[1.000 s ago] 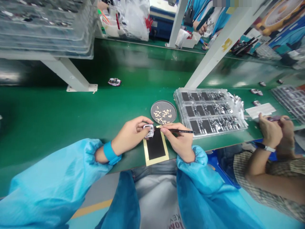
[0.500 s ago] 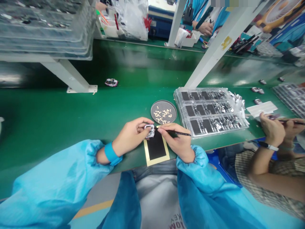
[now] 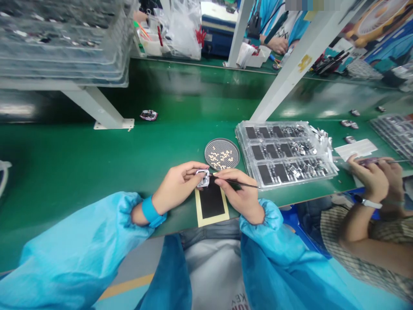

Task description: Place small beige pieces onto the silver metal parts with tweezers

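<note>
My left hand [image 3: 177, 186] pinches a small silver square frame part [image 3: 203, 177] over the green bench. In my right hand [image 3: 240, 193] is a thin black tweezer-like tool [image 3: 240, 184], with its tip touching the part. Right below both hands lies a black pad with a yellow border [image 3: 212, 203]. Just beyond them sits a round perforated dish [image 3: 222, 153] holding several small pale pieces.
A clear tray [image 3: 284, 153] of black and metal parts lies to the right. Another person's hands [image 3: 376, 178] work at the far right. White frame legs [image 3: 97, 107] stand on the belt, a loose part [image 3: 149, 115] lies behind, and stacked clear trays [image 3: 61, 38] sit upper left.
My hands have stayed together over the pad; the tool's angle has dropped slightly. The neighbour's hands have shifted a little.
</note>
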A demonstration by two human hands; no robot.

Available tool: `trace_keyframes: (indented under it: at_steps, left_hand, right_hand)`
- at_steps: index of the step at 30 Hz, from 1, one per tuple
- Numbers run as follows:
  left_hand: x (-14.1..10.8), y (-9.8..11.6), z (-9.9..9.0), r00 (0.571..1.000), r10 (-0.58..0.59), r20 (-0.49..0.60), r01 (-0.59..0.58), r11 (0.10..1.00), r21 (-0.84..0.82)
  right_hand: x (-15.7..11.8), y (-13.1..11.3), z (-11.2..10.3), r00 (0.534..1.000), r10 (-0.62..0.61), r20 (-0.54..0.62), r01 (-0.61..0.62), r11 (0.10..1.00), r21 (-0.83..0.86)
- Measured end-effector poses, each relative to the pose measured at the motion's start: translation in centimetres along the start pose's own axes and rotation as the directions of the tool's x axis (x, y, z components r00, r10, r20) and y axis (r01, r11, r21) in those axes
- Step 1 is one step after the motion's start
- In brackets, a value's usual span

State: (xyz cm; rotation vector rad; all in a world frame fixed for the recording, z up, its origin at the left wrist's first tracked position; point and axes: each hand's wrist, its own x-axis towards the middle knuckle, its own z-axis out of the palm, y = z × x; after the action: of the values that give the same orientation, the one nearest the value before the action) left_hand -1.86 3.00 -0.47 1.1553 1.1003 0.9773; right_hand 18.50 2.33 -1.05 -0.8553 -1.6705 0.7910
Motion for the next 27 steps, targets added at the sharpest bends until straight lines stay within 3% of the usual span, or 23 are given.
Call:
trace_keyframes:
  at_steps: [11, 18, 23, 27]
  left_hand:
    - [-0.5, 1.7, -0.4, 0.999, 0.044, -0.003, -0.044, 0.998, 0.047]
    - [-0.3, 1.2, -0.6, 0.998, 0.058, -0.019, -0.055, 0.992, 0.111]
    - [-0.3, 1.1, -0.7, 0.997, 0.081, -0.018, -0.077, 0.984, 0.159]
    - [-0.2, 0.7, -0.8, 0.997, 0.077, -0.024, -0.075, 0.992, 0.097]
  right_hand:
    - [-0.5, 0.0, -0.5, 0.994, 0.0, -0.107, 0.01, 0.995, 0.096]
    - [-0.4, -0.3, -0.5, 0.997, 0.023, -0.074, -0.018, 0.998, 0.063]
    - [-0.5, 0.0, -0.4, 0.993, 0.115, -0.037, -0.111, 0.987, 0.115]
    - [-0.7, 0.6, -0.5, 0.964, 0.261, 0.049, -0.262, 0.911, 0.318]
